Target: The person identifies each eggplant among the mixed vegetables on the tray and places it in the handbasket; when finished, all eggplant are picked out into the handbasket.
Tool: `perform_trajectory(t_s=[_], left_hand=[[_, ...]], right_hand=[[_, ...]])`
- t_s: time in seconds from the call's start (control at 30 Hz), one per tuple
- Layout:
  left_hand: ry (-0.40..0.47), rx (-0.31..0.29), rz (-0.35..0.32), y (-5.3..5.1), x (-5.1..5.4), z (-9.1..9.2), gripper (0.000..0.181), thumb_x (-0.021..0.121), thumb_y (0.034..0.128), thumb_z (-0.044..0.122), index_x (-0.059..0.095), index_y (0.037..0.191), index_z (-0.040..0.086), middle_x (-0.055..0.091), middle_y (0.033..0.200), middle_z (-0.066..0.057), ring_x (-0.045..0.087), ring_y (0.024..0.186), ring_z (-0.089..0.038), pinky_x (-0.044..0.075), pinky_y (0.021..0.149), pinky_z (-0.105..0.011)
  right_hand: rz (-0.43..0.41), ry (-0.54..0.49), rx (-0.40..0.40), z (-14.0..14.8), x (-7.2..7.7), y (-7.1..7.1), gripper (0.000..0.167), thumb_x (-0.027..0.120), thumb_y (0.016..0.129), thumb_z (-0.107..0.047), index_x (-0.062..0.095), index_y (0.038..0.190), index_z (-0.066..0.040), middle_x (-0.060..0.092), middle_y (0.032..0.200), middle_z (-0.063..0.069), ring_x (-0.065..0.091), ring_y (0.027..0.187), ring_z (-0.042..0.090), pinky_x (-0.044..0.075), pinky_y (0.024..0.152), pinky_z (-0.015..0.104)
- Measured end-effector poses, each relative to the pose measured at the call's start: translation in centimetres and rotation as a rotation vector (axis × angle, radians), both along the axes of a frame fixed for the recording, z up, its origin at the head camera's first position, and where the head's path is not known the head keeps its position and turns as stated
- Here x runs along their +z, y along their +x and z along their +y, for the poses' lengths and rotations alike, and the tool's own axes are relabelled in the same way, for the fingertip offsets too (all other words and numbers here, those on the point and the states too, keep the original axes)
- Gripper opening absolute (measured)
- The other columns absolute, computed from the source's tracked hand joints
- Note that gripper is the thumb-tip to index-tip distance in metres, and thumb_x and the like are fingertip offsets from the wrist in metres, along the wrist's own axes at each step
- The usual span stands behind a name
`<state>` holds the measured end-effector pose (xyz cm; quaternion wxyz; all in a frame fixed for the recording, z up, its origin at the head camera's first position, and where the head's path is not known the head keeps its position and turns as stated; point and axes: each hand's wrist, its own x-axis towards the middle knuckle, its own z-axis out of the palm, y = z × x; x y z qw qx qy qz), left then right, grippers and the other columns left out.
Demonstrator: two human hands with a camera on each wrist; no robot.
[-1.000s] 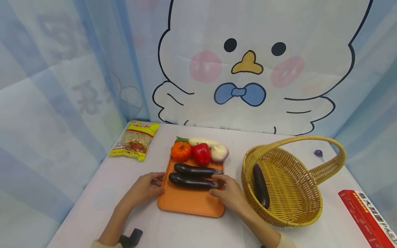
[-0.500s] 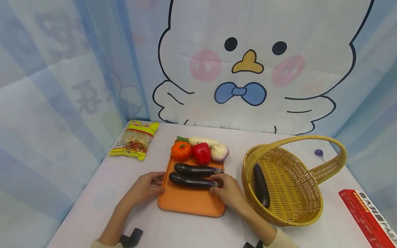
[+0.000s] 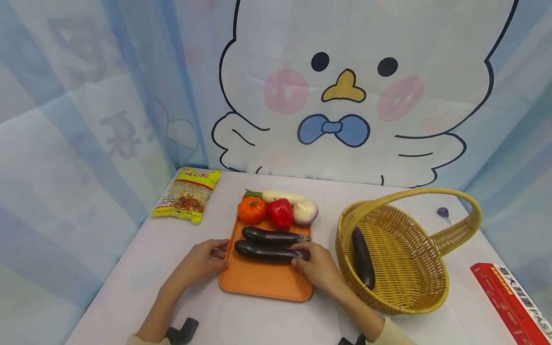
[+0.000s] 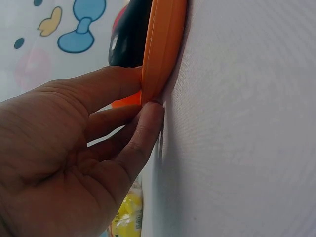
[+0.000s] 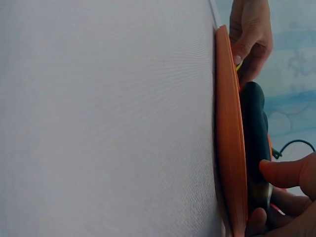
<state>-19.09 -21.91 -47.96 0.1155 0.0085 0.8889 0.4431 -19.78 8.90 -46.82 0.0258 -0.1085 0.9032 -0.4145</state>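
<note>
An orange tray (image 3: 265, 280) lies on the table with two dark eggplants side by side across it. My left hand (image 3: 202, 261) holds the tray's left rim, its thumb and fingertips at the edge in the left wrist view. My right hand (image 3: 319, 266) grips the stem end of the nearer eggplant (image 3: 265, 252), which still lies on the tray. In the right wrist view the thumb presses on this eggplant (image 5: 254, 133) and the fingers reach round it. The farther eggplant (image 3: 271, 235) lies just behind, its stem toward the right.
At the tray's far end are an orange pepper (image 3: 252, 210), a red pepper (image 3: 280, 214), a white-purple round vegetable (image 3: 305, 212) and a white radish (image 3: 282, 196). A wicker basket (image 3: 414, 268) holding another eggplant (image 3: 363, 258) stands right. Around lie a yellow food packet (image 3: 187, 194), lollipop (image 3: 442, 212) and red box (image 3: 509, 302).
My right hand's fingers have closed in slightly on the nearer eggplant's stem end. The left hand stays at the tray's rim.
</note>
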Motion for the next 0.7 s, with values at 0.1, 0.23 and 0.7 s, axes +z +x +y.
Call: perform_trajectory(t_s=[0.1,0.23,0.7], left_hand=[[-0.007,0.0,0.002,0.05,-0.04,0.01,0.057,0.079,0.0826,0.012,0.059,0.136,0.007,0.066,0.115,-0.001,0.063,0.098,-0.016,0.055,0.085,-0.038],[-0.014,0.002,0.004,0.15,-0.06,0.01,0.057,0.079,0.0829,0.012,0.059,0.136,0.006,0.066,0.117,-0.002,0.063,0.098,-0.016,0.055,0.085,-0.038],[-0.013,0.012,0.003,0.16,-0.11,0.05,0.057,0.079,0.083,0.012,0.059,0.136,0.007,0.065,0.118,-0.002,0.063,0.098,-0.016,0.055,0.086,-0.038]], right_hand=[[-0.002,-0.019,-0.002,0.03,-0.05,0.05,0.028,0.074,0.084,-0.004,0.073,0.111,-0.009,0.067,0.111,0.008,0.057,0.099,0.024,0.047,0.089,0.044],[-0.011,-0.058,-0.015,0.01,-0.06,0.14,0.029,0.074,0.084,-0.004,0.073,0.112,-0.012,0.067,0.115,0.007,0.056,0.101,0.022,0.046,0.089,0.042],[-0.111,-0.327,-0.065,-0.36,0.56,0.28,0.029,0.074,0.084,0.001,0.071,0.113,-0.006,0.062,0.119,0.014,0.066,0.093,0.024,0.057,0.073,0.029]])
